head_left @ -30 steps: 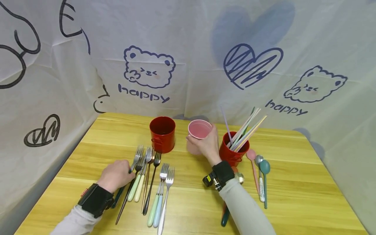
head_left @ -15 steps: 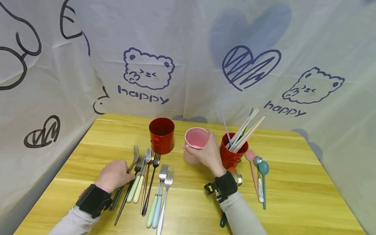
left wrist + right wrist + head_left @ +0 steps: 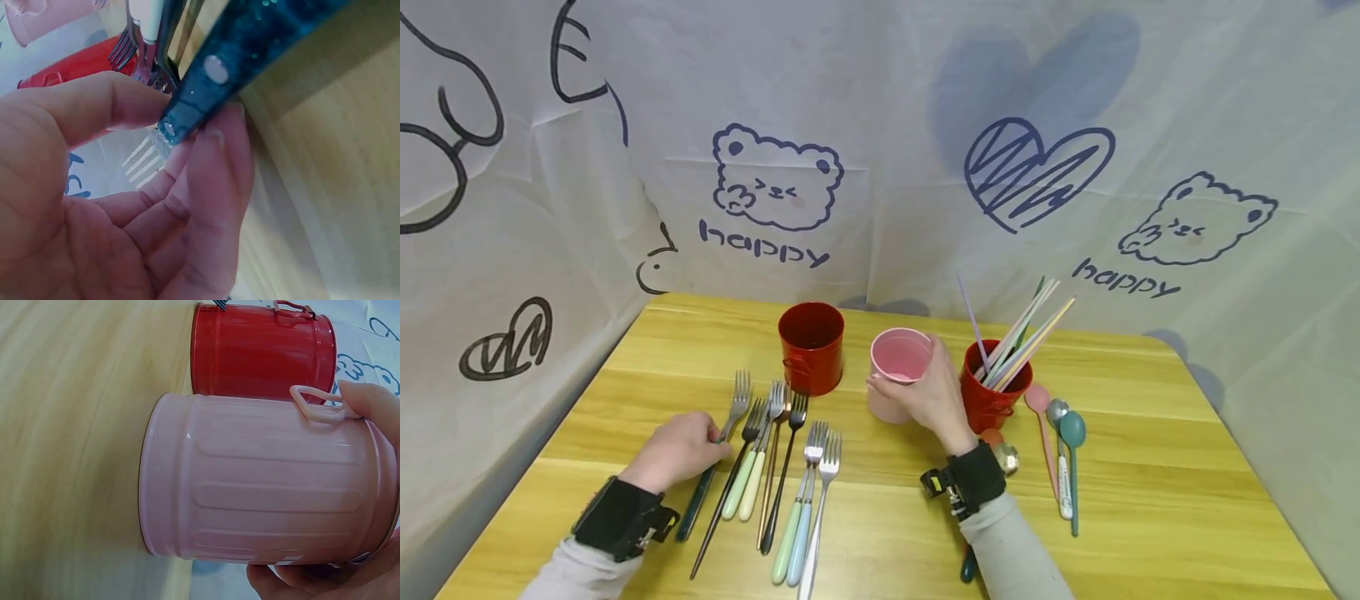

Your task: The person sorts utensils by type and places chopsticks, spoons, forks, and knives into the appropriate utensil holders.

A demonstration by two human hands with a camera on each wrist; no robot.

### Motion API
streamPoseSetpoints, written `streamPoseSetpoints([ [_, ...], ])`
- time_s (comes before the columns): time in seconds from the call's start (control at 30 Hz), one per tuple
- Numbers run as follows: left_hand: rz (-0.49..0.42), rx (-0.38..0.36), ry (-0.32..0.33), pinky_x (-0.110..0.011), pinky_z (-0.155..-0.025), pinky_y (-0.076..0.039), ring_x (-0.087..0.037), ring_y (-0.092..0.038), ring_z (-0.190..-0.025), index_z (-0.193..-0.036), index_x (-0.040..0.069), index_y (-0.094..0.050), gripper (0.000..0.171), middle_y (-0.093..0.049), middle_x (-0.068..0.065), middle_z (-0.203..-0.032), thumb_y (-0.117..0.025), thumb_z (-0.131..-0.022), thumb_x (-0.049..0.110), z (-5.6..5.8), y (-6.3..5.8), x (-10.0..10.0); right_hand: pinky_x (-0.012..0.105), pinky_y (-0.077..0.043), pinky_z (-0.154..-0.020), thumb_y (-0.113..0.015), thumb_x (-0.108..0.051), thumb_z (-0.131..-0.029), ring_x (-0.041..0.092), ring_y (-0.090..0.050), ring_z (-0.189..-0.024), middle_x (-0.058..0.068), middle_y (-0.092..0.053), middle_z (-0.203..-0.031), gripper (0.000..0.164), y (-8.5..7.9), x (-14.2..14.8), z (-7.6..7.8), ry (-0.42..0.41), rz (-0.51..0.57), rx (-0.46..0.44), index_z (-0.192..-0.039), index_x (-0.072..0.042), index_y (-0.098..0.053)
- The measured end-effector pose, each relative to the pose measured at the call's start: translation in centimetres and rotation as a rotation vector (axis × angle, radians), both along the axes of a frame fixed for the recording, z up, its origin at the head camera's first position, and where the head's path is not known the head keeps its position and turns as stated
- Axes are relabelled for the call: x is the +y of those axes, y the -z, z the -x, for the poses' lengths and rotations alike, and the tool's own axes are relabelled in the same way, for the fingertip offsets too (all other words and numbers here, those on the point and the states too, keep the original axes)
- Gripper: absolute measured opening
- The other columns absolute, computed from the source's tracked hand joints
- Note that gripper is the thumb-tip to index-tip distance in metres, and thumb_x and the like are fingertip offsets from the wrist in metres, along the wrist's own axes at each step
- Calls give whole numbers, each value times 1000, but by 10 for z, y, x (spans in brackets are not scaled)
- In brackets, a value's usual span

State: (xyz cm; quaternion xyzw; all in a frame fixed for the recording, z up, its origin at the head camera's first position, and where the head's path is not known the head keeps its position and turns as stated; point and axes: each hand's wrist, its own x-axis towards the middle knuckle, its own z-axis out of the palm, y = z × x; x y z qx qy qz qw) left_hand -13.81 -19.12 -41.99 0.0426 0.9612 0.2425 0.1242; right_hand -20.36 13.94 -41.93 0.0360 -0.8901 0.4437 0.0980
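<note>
My left hand (image 3: 673,450) pinches a fork with a dark teal handle (image 3: 696,504) between thumb and fingers, at the left end of the row of forks. In the left wrist view the speckled teal handle (image 3: 234,59) runs past the thumb tip, and its silver tines (image 3: 142,161) show behind the fingers. My right hand (image 3: 936,400) grips the rim of a pink metal bucket (image 3: 887,404), thumb on the near side by its small wire handle (image 3: 315,412). The bucket stands upright on the table, and nothing shows inside it.
A red bucket (image 3: 812,358) stands left of the pink one. Another red bucket (image 3: 992,404), right of my hand, holds several straws (image 3: 1018,350). Several forks (image 3: 782,475) lie in the middle left; spoons (image 3: 1067,450) lie at right, some partly under my right forearm.
My right hand has drawn the pink bucket a little nearer. My left hand has shifted slightly left with the teal fork, which now lies straighter and farther from the dark fork beside it.
</note>
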Motion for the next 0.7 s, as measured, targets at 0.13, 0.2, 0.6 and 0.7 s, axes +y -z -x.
streamPoseSetpoints([
  [0.13,-14,-8,11,-30,-54,-37,-18,-46,-60,-82,4,-57,18,-53,-4,-72,-64,-85,20,0,-3,-3,46,-45,-92,-83,-48,-63,32,-50,-112,13,-48,-125,99,-1,-1,0,4,-9,6,-137,-6,-33],
  [0.2,-28,-9,15,-32,-56,-41,-18,-49,-64,-88,2,-58,18,-57,-6,-78,-63,-86,19,0,-4,-4,47,-45,-92,-82,-48,-63,32,-50,-112,14,-48,-126,99,-1,-2,0,-1,-5,7,-137,-6,-32],
  [0.6,-96,158,10,-31,-55,-44,-17,-53,-63,-96,-1,-60,18,-62,-9,-82,-60,-89,15,6,-23,3,48,-45,-92,-82,-49,-64,32,-49,-113,13,-47,-127,100,0,-3,-1,-1,-12,3,-139,-6,-31],
  [0.7,-106,202,31,-31,-54,-43,-16,-52,-62,-98,-1,-60,19,-63,-9,-83,-60,-89,16,12,-31,10,49,-45,-93,-81,-49,-64,32,-48,-114,13,-46,-128,102,0,-2,-1,5,-19,-2,-140,-5,-30],
])
